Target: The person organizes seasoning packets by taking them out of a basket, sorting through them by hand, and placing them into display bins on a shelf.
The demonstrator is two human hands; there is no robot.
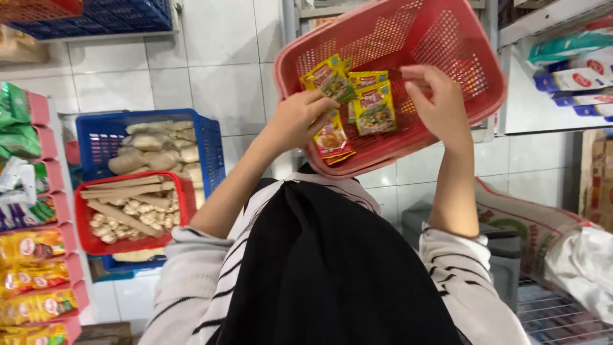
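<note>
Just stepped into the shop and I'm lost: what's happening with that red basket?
A person has both hands in a red plastic basket. The left hand grips a few small seasoning sachets; the right hand rests open beside more yellow sachets lying in the basket.

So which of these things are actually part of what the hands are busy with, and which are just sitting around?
In use:
- left hand, gripping a yellow and green sachet
- right hand, reaching into the red basket
- loose sachets lying in that basket

Just lying about:
- blue crate of pale wrapped goods
- small red tray of garlic
- shelf packets
- printed sack
</note>
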